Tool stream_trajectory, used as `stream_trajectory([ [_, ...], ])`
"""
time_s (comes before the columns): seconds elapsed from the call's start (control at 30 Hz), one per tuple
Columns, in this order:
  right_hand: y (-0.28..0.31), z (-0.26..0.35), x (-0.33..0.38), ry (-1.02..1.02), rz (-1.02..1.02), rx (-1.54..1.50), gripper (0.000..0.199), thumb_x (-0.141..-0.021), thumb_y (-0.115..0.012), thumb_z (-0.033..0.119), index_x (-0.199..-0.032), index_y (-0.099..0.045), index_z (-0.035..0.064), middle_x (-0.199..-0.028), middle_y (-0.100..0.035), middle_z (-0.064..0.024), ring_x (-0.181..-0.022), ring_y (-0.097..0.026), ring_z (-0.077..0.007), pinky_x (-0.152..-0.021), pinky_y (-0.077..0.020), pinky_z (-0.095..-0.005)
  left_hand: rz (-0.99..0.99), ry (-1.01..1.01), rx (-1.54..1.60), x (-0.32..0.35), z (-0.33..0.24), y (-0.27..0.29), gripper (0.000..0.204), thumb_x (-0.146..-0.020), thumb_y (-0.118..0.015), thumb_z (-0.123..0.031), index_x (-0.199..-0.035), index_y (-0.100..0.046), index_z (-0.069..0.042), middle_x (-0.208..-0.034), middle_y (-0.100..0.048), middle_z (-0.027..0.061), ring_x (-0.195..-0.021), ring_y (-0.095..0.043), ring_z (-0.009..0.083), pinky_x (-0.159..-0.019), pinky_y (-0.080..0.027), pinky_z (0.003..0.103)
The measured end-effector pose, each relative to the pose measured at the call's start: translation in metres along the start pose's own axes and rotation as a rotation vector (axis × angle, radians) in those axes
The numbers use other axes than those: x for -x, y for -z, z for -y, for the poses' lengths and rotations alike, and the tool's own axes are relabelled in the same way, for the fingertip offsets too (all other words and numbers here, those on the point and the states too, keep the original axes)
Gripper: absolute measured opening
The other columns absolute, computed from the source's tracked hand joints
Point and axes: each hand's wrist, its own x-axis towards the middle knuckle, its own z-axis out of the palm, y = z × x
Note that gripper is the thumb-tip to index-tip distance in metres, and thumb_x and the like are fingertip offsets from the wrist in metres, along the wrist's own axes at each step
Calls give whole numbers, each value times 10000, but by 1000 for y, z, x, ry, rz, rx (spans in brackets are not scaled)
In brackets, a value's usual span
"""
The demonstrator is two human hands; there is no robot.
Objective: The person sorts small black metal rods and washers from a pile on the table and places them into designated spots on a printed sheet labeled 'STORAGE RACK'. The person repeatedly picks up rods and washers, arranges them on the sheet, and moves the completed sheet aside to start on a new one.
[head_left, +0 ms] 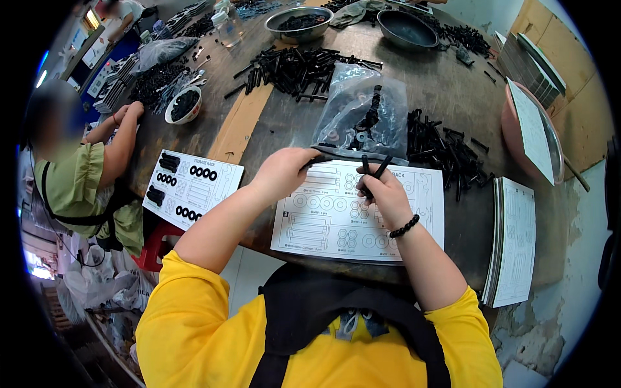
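My right hand (385, 194), wearing a black bead bracelet, is closed round a few black bolts (383, 167); their shanks stick up past the fingers. It hovers over a white printed card (304, 242) with outlines of bolts, nuts and washers. At the card's far left corner is my left hand (284, 171), its fingers closed beside the near edge of a clear plastic bag (388, 103). What those fingers hold is hidden. Inside the bag lie black hardware and some washers. Loose black bolts are heaped behind the bag (291, 68) and to its right (446, 152).
On the left, a co-worker in green (77, 187) sits by a second card (223, 178) bearing black parts. A small bowl (194, 113) holds black pieces. Metal bowls (301, 35) stand at the back. To the right are a card stack (517, 246) and a pink basin (517, 139).
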Motion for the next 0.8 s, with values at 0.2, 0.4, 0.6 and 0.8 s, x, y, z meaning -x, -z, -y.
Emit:
stream_trajectory([
  [0.2,-13,-12,10,393,-30,395,203,-813,-573,140,-970,-595,13,-813,-562,-87,-765,-549,-211,-695,-431,-318,49,-313,-128,34,-6,-23,182,-675,-603,-26,-846,-551,-61,-858,-574,82,-858,-556,277,-737,-462,372],
  [0.4,-32,-7,-9,577,-103,527,194,-814,-557,150,-952,-591,18,-846,-552,-136,-800,-544,-282,-704,-435,-340,-45,-400,-168,8,19,-30,183,-682,-639,-70,-845,-558,-67,-913,-569,64,-896,-542,267,-773,-455,368],
  [0.6,-42,-12,-35,644,-184,878,155,-776,-571,151,-886,-612,50,-846,-568,-117,-811,-543,-283,-707,-446,-371,10,-310,-160,2,41,-17,309,-625,-739,-154,-881,-579,-86,-944,-573,64,-890,-534,255,-761,-435,350],
  [0.8,-52,-24,-42,913,-188,1101,161,-710,-594,123,-863,-612,77,-826,-552,-60,-809,-523,-250,-705,-426,-363,8,-107,69,6,45,-20,417,-629,-744,-117,-1004,-569,-66,-979,-548,105,-837,-551,264,-722,-461,343],
])
